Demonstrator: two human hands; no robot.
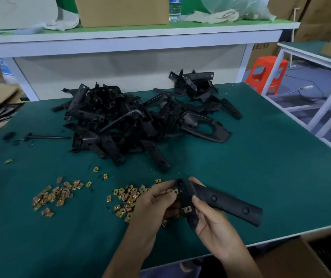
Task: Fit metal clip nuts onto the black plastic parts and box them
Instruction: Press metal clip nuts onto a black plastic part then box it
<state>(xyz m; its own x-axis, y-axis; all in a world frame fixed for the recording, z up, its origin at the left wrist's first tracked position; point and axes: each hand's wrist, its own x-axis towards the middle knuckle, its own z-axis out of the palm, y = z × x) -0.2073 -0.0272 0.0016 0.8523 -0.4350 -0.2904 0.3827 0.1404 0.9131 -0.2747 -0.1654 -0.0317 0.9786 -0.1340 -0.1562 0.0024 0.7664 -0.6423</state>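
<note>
Trouble can come first from the clip nut (187,209) that already sits on the lower lug of the black plastic part (229,203): if it is not pushed fully home, it may slide off when you turn the part. Your right hand (210,221) holds this part from below, thumb on top, above the near edge of the desk (281,167); your left hand (156,199) pinches the upper end of the same part with curled fingers, and a second nut seems to be at its fingertips, but I cannot say this for sure. If that nut goes on crooked, its hole will not meet the hole in the plastic. The loose clip nuts (126,197) lie just under your left hand, so a dropped one gets lost among them. Both palms are hidden, blur softens the fingers, and the cardboard box (293,257) below the near right corner is cut off, its inside not visible.
</note>
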